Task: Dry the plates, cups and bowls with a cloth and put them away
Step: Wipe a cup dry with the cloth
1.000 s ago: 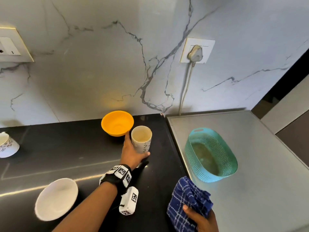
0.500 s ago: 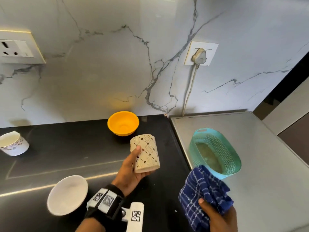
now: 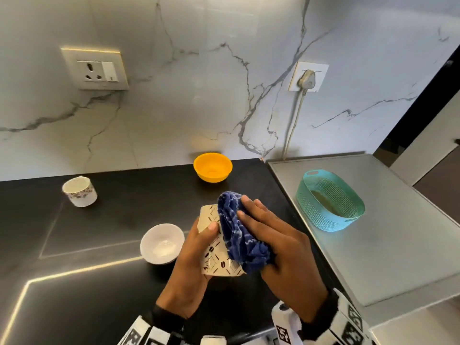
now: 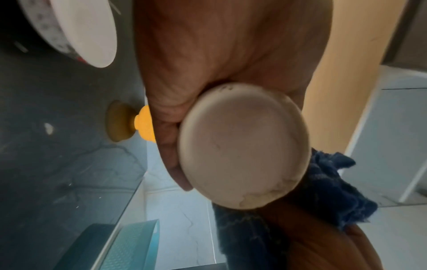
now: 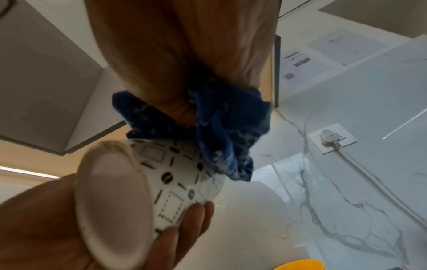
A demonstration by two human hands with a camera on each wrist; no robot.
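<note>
Item: patterned cup [image 3: 214, 247], held in the air above the black counter [image 3: 99, 220], in front of the person and well apart from the teal basket [image 3: 329, 200].

Holder: left hand [image 3: 191, 267]. Thumb lies across the patterned wall near the upper end; the other fingers [image 5: 184, 219] curl round the far side, as the right wrist view shows. Grip is round the wall only.

Lie of the cup: tilted, long axis running away from the person, flat base [image 4: 242, 146] nearest the wrists, mouth at the far end and hidden under cloth.

Cloth: blue checked cloth [image 3: 239, 235], bunched, pressed against the right-hand side of the cup and over its far end.

Right hand [image 3: 278, 245]: fingers nearly straight and slightly spread, laid over the cloth, pushing it onto the cup (whether the thumb pinches the cloth underneath cannot be told).

Relation that matters: the cup lies directly to the left of the right palm, so a wipe would run along its long axis or round it.

Still on the counter: orange bowl [image 3: 212, 166], white bowl [image 3: 161, 242], flowered cup [image 3: 79, 191].
</note>
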